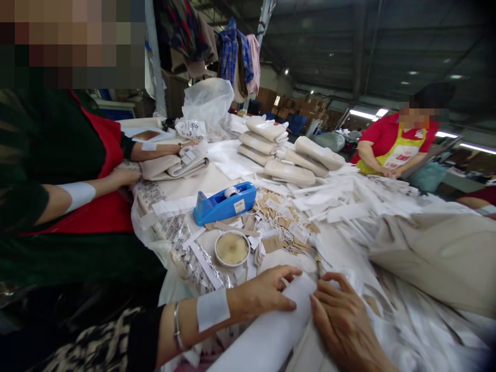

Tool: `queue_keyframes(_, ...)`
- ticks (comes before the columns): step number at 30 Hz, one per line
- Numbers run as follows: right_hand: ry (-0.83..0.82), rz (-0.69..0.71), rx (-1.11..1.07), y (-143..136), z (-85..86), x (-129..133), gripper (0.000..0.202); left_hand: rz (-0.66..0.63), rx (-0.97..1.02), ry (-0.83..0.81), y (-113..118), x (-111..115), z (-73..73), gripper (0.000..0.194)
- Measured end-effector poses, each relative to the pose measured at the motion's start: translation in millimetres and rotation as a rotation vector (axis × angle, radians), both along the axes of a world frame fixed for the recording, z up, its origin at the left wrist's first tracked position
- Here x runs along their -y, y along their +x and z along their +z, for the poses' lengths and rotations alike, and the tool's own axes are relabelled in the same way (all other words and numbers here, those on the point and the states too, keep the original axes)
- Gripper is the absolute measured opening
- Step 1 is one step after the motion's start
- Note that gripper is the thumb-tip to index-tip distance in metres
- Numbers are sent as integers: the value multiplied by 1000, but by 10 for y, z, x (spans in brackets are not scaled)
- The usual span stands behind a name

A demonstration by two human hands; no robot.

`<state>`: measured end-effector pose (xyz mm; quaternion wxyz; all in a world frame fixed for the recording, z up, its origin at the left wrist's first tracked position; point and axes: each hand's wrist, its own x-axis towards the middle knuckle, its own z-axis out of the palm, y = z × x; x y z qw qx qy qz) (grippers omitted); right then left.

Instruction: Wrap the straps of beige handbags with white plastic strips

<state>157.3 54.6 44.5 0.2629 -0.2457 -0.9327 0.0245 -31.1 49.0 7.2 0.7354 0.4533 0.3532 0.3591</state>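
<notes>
My left hand (267,292) is closed around the left side of a wide white paper strip (267,330), thumb on top and fingers over its far end. My right hand (344,318) is at the strip's right edge with its fingers bent inward; what they pinch is hidden. Beige folded fabric (312,346) shows beneath and beside the strip. A patch of white tape sticks to my left forearm. Just beyond my left hand are a round tub of pale yellowish paste (232,248) and a heap of brown tags with white strings (287,222).
A blue tape dispenser (225,202) stands beyond the tub. Folded beige garments (263,142) are stacked farther back. White strips (341,201) and a beige cloth pile (437,258) cover the right. A co-worker in a red apron (104,144) handles folded fabric at left; another person (399,139) stands far right.
</notes>
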Motion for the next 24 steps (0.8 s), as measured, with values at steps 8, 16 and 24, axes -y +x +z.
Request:
queue_keyframes(8,17,-5,-54,-27,-21,-6,34,134,-254,298,360,-87,-270,66)
queue_keyframes(16,18,-105,45,-64,-204,-41,39,258,-309,479,547,-150,-444,37)
queue_keyframes(24,25,-166,133,-115,-358,-55,46,-333,-570,917,-601,315,181,72)
